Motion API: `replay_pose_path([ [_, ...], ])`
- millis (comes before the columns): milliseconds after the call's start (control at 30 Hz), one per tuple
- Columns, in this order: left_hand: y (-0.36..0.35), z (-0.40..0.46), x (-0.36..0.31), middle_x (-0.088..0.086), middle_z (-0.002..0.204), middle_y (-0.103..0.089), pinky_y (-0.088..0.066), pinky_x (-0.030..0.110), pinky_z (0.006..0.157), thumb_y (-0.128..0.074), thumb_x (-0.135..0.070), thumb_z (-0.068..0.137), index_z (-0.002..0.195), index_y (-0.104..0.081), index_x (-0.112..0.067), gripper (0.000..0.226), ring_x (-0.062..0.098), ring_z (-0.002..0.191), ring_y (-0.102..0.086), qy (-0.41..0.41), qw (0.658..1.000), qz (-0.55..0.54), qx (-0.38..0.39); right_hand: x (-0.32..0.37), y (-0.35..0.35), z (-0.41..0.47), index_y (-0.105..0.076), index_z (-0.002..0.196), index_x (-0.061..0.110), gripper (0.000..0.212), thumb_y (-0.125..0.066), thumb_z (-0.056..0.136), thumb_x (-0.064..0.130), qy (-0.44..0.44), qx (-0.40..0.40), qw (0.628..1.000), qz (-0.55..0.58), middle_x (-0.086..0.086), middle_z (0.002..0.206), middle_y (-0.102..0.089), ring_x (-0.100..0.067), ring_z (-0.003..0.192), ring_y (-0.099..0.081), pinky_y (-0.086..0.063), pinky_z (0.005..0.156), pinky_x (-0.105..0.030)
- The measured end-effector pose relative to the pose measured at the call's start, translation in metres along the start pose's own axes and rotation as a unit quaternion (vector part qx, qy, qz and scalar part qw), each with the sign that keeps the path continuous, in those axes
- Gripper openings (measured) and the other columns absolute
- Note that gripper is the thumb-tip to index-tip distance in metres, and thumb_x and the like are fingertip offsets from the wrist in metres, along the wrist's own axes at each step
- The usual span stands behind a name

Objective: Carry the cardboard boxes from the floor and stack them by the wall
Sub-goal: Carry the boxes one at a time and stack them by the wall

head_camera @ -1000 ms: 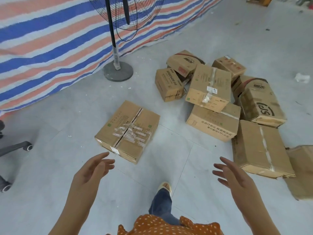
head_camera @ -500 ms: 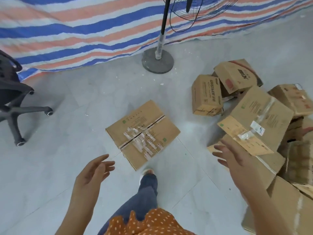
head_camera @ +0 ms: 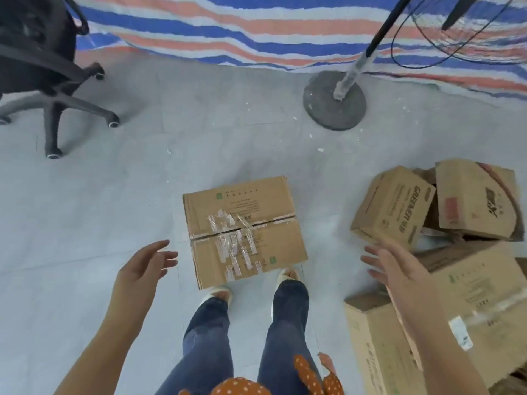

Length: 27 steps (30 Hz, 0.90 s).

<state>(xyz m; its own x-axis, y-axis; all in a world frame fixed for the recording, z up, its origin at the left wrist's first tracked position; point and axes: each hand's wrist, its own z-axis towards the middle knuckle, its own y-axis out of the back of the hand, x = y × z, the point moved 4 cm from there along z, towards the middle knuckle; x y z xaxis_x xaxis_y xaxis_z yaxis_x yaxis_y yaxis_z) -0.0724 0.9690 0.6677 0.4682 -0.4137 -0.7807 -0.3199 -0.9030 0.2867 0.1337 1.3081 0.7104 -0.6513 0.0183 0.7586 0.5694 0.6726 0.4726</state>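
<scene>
Taped box: a flat cardboard box lies on the grey tiled floor right in front of the person's feet, its top flaps closed along a centre seam and covered with scraps of clear tape and small labels; green print shows on both flaps.
Left hand: the left hand hovers just left of the taped box's near corner, palm turned inward, fingers spread and relaxed, holding nothing and not touching the cardboard.
Right hand: the right hand hovers to the right of the same box, well apart from it, fingers straight and fanned, empty; it hangs over the edge of the pile of boxes.
Pile of boxes: to the right, a box printed with dark lettering stands tilted on one edge, and behind it leans a box with a red curved stripe; a large box with a white label lies on top of a long box near the lower right corner.
Feet: two light shoes and blue jeans legs stand just at the near edge of the taped box; an orange dotted garment shows at the bottom.
Fan: a pedestal fan's round grey base sits on the floor beyond the boxes, its pole rising to a wire cage at the top right.
Chair: a black office chair on castors stands at the far left.
Backdrop: a blue, orange and white striped tarpaulin hangs along the far side and drapes onto the floor.
</scene>
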Motion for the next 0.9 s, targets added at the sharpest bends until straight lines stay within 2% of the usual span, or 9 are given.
replay_pose_path([
  [100,-0.034,0.028,0.04,0.007,0.104,-0.068,-0.048,0.04,0.092,-0.042,-0.01,0.098,0.11,-0.061,-0.019,0.024,0.023,0.098,-0.065,0.092,0.994,-0.015,-0.049,-0.022,-0.013,0.071,-0.052,0.129,0.005,0.031,-0.041,0.101,0.014,-0.061,0.094,0.994,-0.016,-0.008,0.12,-0.06,-0.023,0.103,-0.061,-0.045,0.1,-0.043],
  [200,-0.068,0.06,0.089,0.009,0.103,-0.068,-0.049,0.039,0.09,-0.043,-0.013,0.098,0.112,-0.06,-0.016,0.023,0.021,0.095,-0.065,0.172,0.98,-0.047,-0.093,-0.058,-0.035,0.143,-0.052,0.125,0.01,0.027,-0.04,0.101,0.012,-0.077,0.164,0.98,-0.078,-0.006,0.113,-0.061,-0.023,0.102,-0.06,-0.045,0.096,-0.038],
  [267,-0.092,0.087,0.127,0.005,0.099,-0.068,-0.049,0.035,0.084,-0.044,-0.014,0.098,0.111,-0.06,-0.018,0.022,0.02,0.094,-0.065,0.198,0.973,-0.035,-0.112,-0.093,-0.057,0.187,-0.054,0.122,0.017,0.024,-0.042,0.101,0.015,-0.078,0.19,0.971,-0.121,0.002,0.106,-0.063,-0.019,0.101,-0.062,-0.047,0.091,-0.034],
  [333,-0.117,0.121,0.17,0.003,0.097,-0.068,-0.048,0.034,0.082,-0.045,-0.013,0.097,0.112,-0.06,-0.018,0.022,0.02,0.095,-0.063,0.21,0.971,-0.015,-0.117,-0.139,-0.086,0.231,-0.056,0.118,0.021,0.021,-0.045,0.1,0.017,-0.087,0.201,0.964,-0.154,-0.001,0.107,-0.065,-0.017,0.1,-0.064,-0.048,0.089,-0.033],
  [433,-0.153,0.169,0.241,0.007,0.107,-0.063,-0.047,0.04,0.091,-0.046,-0.014,0.095,0.128,-0.055,-0.012,0.034,0.024,0.1,-0.058,0.233,0.965,0.058,-0.104,-0.221,-0.138,0.28,-0.056,0.122,0.016,0.025,-0.044,0.1,0.021,-0.114,0.221,0.946,-0.208,-0.009,0.121,-0.063,-0.025,0.11,-0.06,-0.044,0.102,-0.044],
  [533,-0.172,0.204,0.314,0.012,0.129,-0.054,-0.04,0.035,0.086,-0.045,-0.015,0.095,0.14,-0.043,-0.01,0.045,0.028,0.106,-0.052,0.257,0.951,0.135,-0.107,-0.293,-0.183,0.312,-0.043,0.142,0.01,0.044,-0.041,0.099,0.022,-0.128,0.202,0.935,-0.26,-0.008,0.145,-0.046,-0.025,0.132,-0.044,-0.032,0.11,-0.033],
  [633,-0.173,0.233,0.383,0.017,0.147,-0.035,-0.037,0.042,0.096,-0.047,-0.02,0.095,0.147,-0.029,-0.009,0.056,0.036,0.126,-0.042,0.289,0.926,0.195,-0.141,-0.352,-0.219,0.339,-0.037,0.143,0.018,0.044,-0.041,0.099,0.027,-0.152,0.161,0.939,-0.262,-0.005,0.143,-0.039,-0.023,0.131,-0.039,-0.03,0.105,-0.032],
  [767,-0.171,0.252,0.449,0.018,0.137,-0.044,-0.039,0.042,0.095,-0.049,-0.026,0.094,0.141,-0.034,-0.008,0.052,0.036,0.118,-0.047,0.304,0.921,0.203,-0.135,-0.408,-0.245,0.355,-0.033,0.145,0.015,0.048,-0.041,0.1,0.032,-0.192,0.116,0.934,-0.277,-0.011,0.143,-0.044,-0.031,0.125,-0.047,-0.039,0.093,-0.036],
  [900,-0.17,0.258,0.469,0.014,0.12,-0.05,-0.036,0.034,0.077,-0.048,-0.029,0.094,0.134,-0.041,-0.005,0.048,0.028,0.099,-0.048,0.309,0.916,0.181,-0.182,-0.43,-0.252,0.354,-0.037,0.138,0.009,0.045,-0.042,0.098,0.029,-0.186,0.063,0.935,-0.297,-0.017,0.129,-0.054,-0.037,0.114,-0.053,-0.039,0.082,-0.036],
])
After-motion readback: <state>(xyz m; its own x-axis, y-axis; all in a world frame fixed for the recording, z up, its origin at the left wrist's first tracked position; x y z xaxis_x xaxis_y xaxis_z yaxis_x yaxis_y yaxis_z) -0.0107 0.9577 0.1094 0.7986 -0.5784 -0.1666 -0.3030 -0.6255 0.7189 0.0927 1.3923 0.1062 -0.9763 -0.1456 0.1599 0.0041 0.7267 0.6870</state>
